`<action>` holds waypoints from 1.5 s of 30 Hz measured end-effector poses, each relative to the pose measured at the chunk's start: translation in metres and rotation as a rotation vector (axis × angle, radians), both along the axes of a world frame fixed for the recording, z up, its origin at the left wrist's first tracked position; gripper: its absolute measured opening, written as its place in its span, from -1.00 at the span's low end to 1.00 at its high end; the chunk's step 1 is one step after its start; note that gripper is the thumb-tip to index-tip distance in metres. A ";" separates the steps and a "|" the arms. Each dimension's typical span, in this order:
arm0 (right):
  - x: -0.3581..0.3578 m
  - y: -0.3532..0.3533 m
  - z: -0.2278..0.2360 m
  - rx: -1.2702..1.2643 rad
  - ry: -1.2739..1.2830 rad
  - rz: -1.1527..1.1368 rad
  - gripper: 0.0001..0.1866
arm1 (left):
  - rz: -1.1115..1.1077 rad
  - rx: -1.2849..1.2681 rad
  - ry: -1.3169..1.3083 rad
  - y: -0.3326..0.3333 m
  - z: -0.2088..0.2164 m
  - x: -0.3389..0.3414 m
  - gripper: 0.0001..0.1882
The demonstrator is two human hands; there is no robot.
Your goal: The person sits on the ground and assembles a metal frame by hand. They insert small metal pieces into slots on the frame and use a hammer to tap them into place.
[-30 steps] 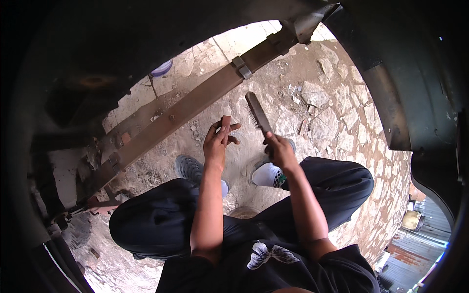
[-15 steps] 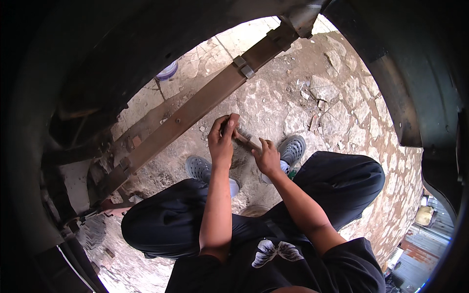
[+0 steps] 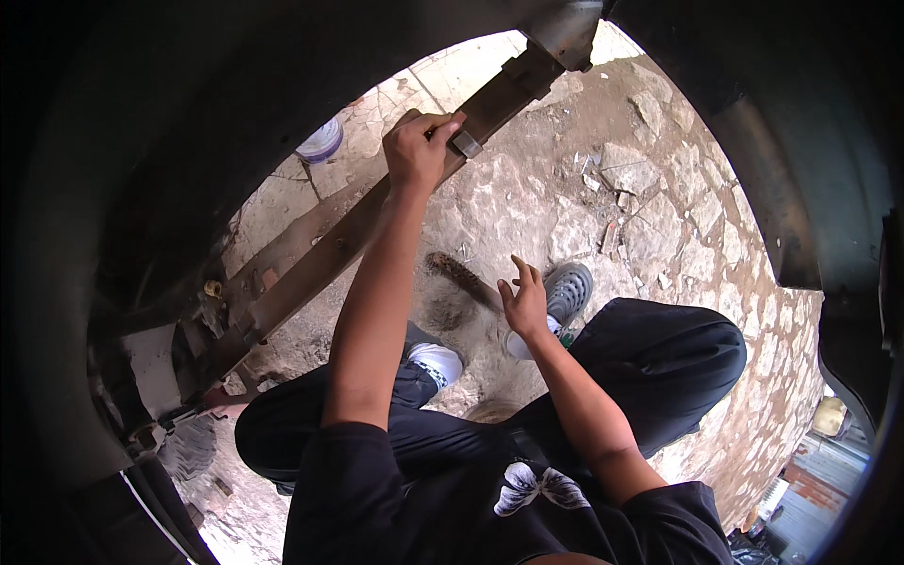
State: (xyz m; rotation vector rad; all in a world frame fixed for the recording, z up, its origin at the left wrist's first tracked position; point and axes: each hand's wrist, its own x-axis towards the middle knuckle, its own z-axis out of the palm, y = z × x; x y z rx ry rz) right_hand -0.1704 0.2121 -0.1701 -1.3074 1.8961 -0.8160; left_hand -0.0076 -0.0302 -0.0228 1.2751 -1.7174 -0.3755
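Observation:
My left hand (image 3: 416,155) is closed at the long brown metal leaf spring (image 3: 330,250), beside a metal clip (image 3: 466,144). Between its thumb and fingers a small reddish-brown piece (image 3: 459,121) shows in part; most of it is hidden by the hand. Lower down, my right hand (image 3: 527,303) has its index finger stretched out. A worn wire brush (image 3: 459,271) runs up and left from this hand, its bristles showing and its handle end at the thumb. The grip on that handle is partly hidden.
Dark vehicle bodywork (image 3: 800,188) curves around the view. Below lies uneven stone ground (image 3: 650,226). A white and purple tub (image 3: 321,141) stands beyond the spring. My grey clog (image 3: 570,292) is beside my right hand. Corrugated metal sheets (image 3: 819,494) lie at the lower right.
My left hand has moved up and away from beside the brush to the leaf spring, with the small piece. My right hand has shifted slightly right and down; the brush's bristles now show.

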 end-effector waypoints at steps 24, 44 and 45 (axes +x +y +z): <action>-0.007 -0.012 0.016 -0.056 0.006 0.040 -0.32 | 0.009 -0.086 -0.130 0.024 -0.011 0.002 -0.82; -0.005 -0.021 0.036 -0.130 0.033 0.035 -0.25 | -0.051 -0.186 -0.090 0.003 -0.005 -0.009 -0.86; -0.004 -0.022 0.039 -0.136 0.031 0.037 -0.25 | -0.064 -0.158 -0.102 0.007 -0.005 -0.008 -0.86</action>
